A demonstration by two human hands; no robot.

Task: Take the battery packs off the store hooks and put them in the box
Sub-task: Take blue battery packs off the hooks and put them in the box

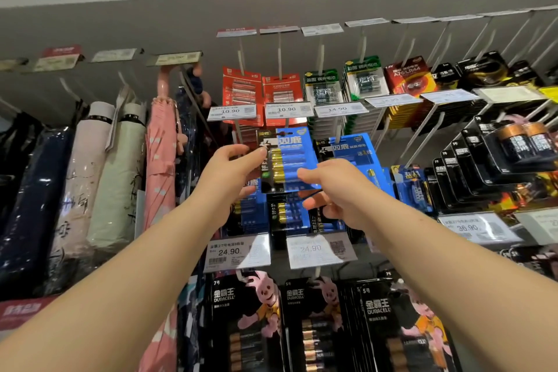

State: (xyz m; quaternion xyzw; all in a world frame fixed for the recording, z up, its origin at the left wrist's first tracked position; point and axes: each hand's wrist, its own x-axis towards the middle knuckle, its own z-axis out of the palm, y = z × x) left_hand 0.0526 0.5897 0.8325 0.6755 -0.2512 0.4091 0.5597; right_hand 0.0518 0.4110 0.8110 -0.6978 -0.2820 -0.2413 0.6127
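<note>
Both hands are raised to the same blue and black card-backed battery pack (pixel 287 160), which hangs at the front of a thin metal store hook (pixel 241 133) in the middle row of the display. The left hand (pixel 232 172) takes the pack's left edge, thumb tip on the glossy front and fingers going behind the card. The right hand (pixel 338 187) comes in from the other side with its thumb lying across the clear blister and its fingers curled under the lower right corner. Two hands on opposite edges probably keep the floppy card flat and square to the hook, so its punched hole can slide off the wire without snagging. The pack tilts slightly, its top leaning left.

The pack is a stiff printed card with a moulded plastic bubble over a row of gold-tipped blue cells. More blue packs (pixel 353 154) of the same kind hang just beside and behind it. Red blister packs (pixel 241 93) hang on the row above, and black packs with a pink rabbit figure (pixel 250 311) on the row below. White price tags (pixel 231 113) in clear holders cap the hook ends. To the left hang folded umbrellas (pixel 160 160) in soft fabric sleeves. The box is not in view.
</note>
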